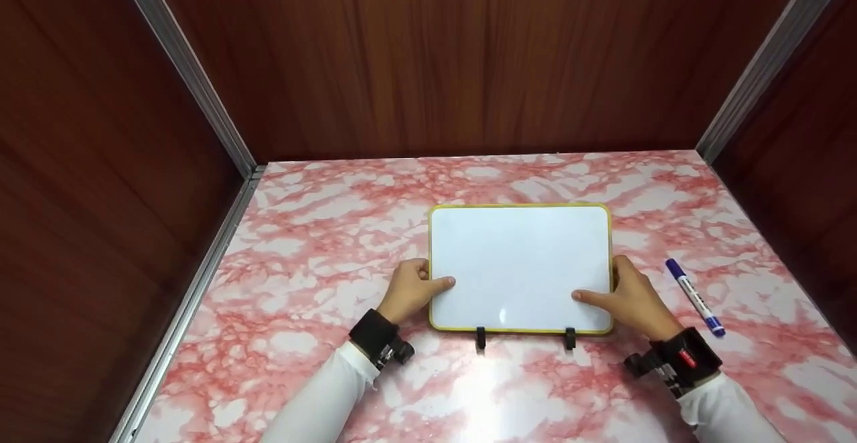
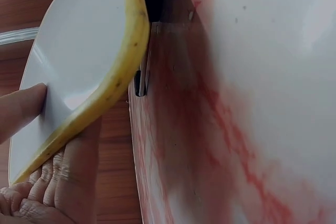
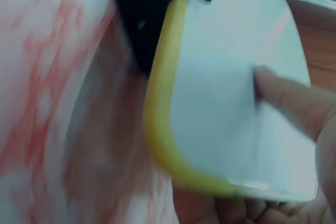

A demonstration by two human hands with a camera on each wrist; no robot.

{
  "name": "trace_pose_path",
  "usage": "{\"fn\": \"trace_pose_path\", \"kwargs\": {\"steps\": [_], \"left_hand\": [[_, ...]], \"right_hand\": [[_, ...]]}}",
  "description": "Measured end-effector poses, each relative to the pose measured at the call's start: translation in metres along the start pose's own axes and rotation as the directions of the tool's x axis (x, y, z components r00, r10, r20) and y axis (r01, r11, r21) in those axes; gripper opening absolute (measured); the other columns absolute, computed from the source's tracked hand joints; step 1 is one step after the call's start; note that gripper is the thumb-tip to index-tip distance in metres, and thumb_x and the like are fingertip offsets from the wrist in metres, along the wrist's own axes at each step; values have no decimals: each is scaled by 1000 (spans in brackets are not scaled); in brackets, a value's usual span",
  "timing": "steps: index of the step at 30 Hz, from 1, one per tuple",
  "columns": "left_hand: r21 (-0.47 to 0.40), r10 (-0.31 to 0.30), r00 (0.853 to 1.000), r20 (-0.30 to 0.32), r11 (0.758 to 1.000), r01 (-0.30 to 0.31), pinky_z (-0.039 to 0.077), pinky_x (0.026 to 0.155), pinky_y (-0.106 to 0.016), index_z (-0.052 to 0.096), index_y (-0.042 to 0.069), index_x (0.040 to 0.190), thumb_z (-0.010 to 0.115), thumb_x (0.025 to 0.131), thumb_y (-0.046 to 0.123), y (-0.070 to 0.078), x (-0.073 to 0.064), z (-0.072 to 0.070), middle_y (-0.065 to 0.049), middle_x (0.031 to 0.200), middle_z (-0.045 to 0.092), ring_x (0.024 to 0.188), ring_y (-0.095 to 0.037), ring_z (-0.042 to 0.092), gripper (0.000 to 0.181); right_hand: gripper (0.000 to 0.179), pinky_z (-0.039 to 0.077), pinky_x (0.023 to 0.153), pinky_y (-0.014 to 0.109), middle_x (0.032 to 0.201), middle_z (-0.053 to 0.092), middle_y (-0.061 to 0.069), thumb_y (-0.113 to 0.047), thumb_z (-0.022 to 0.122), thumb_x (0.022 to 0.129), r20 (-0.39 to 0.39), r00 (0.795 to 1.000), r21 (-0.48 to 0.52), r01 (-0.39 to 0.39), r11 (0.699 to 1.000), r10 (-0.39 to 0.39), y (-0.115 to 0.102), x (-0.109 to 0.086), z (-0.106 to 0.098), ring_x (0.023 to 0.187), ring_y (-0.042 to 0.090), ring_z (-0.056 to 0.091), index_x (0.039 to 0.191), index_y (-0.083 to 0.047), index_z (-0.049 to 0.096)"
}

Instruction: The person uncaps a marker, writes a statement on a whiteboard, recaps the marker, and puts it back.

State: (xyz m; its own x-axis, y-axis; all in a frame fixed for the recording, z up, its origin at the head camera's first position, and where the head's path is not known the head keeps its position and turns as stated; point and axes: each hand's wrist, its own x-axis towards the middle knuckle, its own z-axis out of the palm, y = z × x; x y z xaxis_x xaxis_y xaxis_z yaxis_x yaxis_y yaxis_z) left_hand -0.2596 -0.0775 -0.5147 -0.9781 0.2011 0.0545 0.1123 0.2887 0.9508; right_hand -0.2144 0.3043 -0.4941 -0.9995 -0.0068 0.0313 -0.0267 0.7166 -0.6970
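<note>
Here, both hands (image 1: 407,290) (image 1: 633,301) grip the whiteboard (image 1: 519,262) seated in black supports (image 1: 481,338).

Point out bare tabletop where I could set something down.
Bare: between the left metal rail and left hand; behind the whiteboard, to the wood-grain back panel. Crowded: right of the whiteboard, with the right hand and blue marker.

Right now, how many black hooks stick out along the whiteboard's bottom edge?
2: one hook nearer the left hand, another hook nearer the right hand. More could be hidden behind the whiteboard.
</note>
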Motion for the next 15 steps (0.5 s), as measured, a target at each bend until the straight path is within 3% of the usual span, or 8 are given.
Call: {"fn": "trace_pose_path", "kwargs": {"steps": [4, 7, 10, 12, 15], "left_hand": [[-38, -13, 1000, 6, 999, 13, 57, 63, -33, 67, -5, 93, 80, 79, 15, 0, 1, 0, -10, 76, 70, 71, -21, 70, 27], [-39, -10, 1000, 0, 999, 10, 57, 63, -33, 67, -5, 92, 80, 79, 15, 1, 1, 0, -11, 76, 70, 71, -20, 70, 27], [-30, -3, 1000, -8, 1000, 3, 57, 62, -33, 67, -4, 90, 80, 78, 15, 1, 1, 0, -10, 74, 70, 70, -20, 69, 26], [-25, -3, 1000, -13, 1000, 3, 57, 61, -33, 67, -4, 90, 81, 78, 15, 1, 1, 1, -10, 73, 69, 69, -19, 69, 26], [-19, -12, 1000, -19, 1000, 12, 56, 61, -32, 68, -3, 89, 81, 77, 16, 1, 1, 1, -9, 71, 68, 67, -17, 68, 26]], "right_hand": [[65, 47, 57, 29, 85, 57, 12, -58, 68, 82, -62, 998, -14, 30, 999, -31, 9, 5, -12, 74, 23, 54, 107, -2, 50], [63, 46, 59, 33, 85, 61, 13, -59, 64, 86, -139, 989, -73, 43, 996, -53, 19, 9, -29, 75, 25, 57, 109, -1, 56], [65, 45, 61, 42, 85, 64, 16, -59, 65, 84, -203, 976, -205, 38, 978, -80, 33, 13, -51, 75, 30, 59, 111, 0, 59], [72, 44, 62, 48, 87, 65, 20, -62, 67, 82, -207, 975, -290, 19, 957, -82, 43, 15, -66, 76, 34, 60, 113, 2, 59], [88, 44, 64, 56, 96, 63, 28, -68, 67, 77, -148, 989, -356, -25, 934, -30, 57, 17, -85, 82, 42, 60, 121, 7, 55]]}}
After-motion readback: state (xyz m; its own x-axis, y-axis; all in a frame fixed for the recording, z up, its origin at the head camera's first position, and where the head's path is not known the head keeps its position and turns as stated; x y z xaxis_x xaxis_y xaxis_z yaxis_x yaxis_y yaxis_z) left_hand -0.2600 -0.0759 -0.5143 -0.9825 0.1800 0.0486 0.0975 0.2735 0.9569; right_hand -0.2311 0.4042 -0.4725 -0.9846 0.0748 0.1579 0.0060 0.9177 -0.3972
